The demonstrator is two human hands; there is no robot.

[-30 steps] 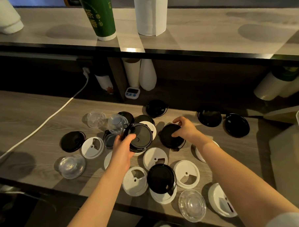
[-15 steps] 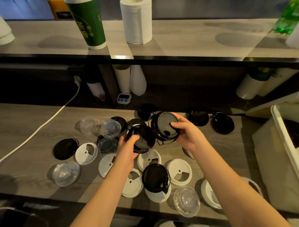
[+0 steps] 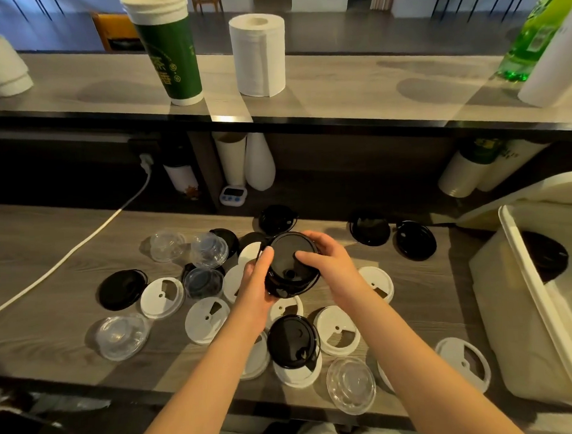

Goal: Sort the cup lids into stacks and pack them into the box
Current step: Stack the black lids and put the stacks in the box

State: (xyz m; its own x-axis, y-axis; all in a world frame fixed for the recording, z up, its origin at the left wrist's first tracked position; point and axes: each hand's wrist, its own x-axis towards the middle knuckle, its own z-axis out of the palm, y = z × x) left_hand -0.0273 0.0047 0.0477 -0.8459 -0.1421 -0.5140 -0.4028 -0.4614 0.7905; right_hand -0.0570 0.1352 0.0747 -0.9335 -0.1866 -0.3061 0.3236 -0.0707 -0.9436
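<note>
Black, white and clear cup lids lie scattered on the wooden counter (image 3: 53,325). Above the middle of the heap I hold a small stack of black lids (image 3: 288,256). My left hand (image 3: 256,283) grips its left edge and my right hand (image 3: 326,264) grips its right side with the thumb on top. Another black lid (image 3: 291,341) sits on white lids just below the hands. Two black lids (image 3: 370,228) (image 3: 415,240) lie farther right. The white box (image 3: 525,321) stands at the right with a black lid (image 3: 542,255) inside.
A white cable (image 3: 82,245) runs across the counter's left part. On the upper shelf stand a green paper cup stack (image 3: 169,51), a paper roll (image 3: 258,54) and a green bottle (image 3: 532,35). Cups and a small timer (image 3: 233,194) sit under the shelf.
My right hand lifted a black lid from the counter and brought it left onto the black lid in my left hand. Both hands now hold them together. The view tilted up.
</note>
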